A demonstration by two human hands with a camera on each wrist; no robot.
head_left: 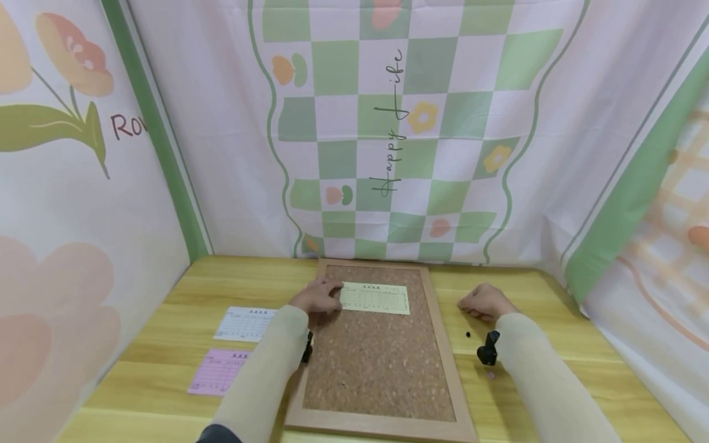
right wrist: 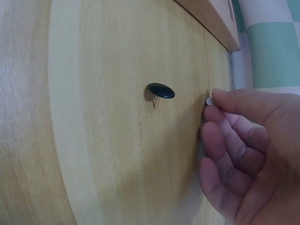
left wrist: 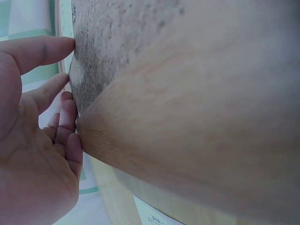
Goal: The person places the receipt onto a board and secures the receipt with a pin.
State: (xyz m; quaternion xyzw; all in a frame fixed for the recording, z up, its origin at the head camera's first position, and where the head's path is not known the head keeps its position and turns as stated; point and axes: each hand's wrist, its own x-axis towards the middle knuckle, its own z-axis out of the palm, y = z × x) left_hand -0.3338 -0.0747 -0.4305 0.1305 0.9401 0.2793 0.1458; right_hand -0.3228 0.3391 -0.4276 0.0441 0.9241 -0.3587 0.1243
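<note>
A pale yellow printed slip point(head_left: 374, 298) lies on the upper part of a wood-framed cork board point(head_left: 382, 369). My left hand point(head_left: 320, 296) rests at the slip's left edge, its thumb and fingertips touching the paper and the board. Right of the board, low over the table, my right hand point(head_left: 486, 301) pinches a small white thumbtack point(right wrist: 209, 101) between thumb and forefinger; most of it is hidden by the fingers. A black thumbtack point(right wrist: 161, 90) stands on the wood nearby, tilted on its pin.
Left of the board lie a white printed slip point(head_left: 244, 324) and a pink one point(head_left: 216, 372), both partly covered by my left sleeve. A small pinkish piece point(head_left: 490, 375) sits on the table point(head_left: 587, 351) by my right wrist. Printed cloth point(head_left: 410, 154) hangs behind the table.
</note>
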